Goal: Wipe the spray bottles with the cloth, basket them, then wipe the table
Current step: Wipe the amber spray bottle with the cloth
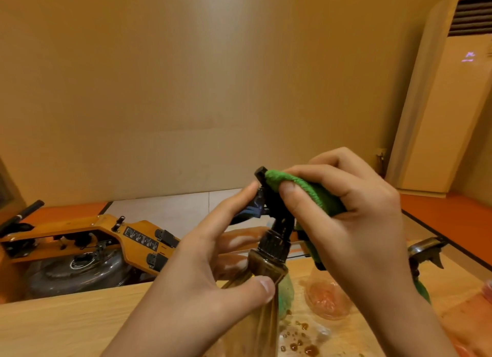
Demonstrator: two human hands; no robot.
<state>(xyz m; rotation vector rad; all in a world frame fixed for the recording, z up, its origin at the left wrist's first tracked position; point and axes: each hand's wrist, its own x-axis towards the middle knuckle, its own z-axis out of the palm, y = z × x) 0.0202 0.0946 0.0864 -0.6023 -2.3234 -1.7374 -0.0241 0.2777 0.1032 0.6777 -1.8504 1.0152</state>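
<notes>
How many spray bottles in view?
4: brown one in the left hand, under the right hand's cloth; teal one just behind; orange one beside that; green one behind the right wrist. Others may be hidden.

No legible text, black label (142, 240) on rowing machine (80, 225) too small, purple display (468, 56) on air conditioner (439, 122) blurred

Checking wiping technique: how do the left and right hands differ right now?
The left hand grips the brown spray bottle around its shoulder; the right hand pinches the green cloth against the black trigger head. The left hand sits lower, the right hand higher. Both are bare and work on the same bottle.
</notes>
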